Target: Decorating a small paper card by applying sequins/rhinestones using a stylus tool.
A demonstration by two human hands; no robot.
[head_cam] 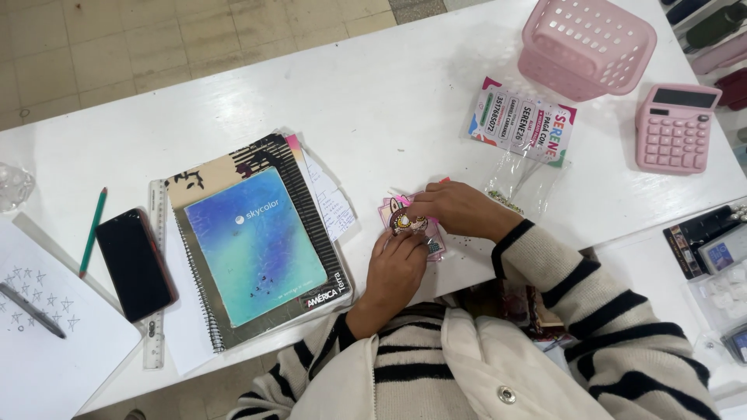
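Pinching in from both sides, the two hands meet over a small pink card with a cartoon figure (406, 222) lying flat on the white table (389, 101) near its front edge. Left hand (395, 268) lies palm down, fingers close together, tips pressing on the card's lower edge. Right hand (461, 210) comes across from the other side, fingers curled together onto the card's upper right corner; how tightly they clamp, I cannot tell. Just beyond the right fingers lies a clear plastic bag (520, 180) with a colourful printed card (523, 122) at its top. Well beyond that stand a pink basket (587, 47) and a pink calculator (675, 128). Off past the left fingers, a stack of notebooks (255, 241), then a dark phone (135, 264) on a ruler (154, 342).
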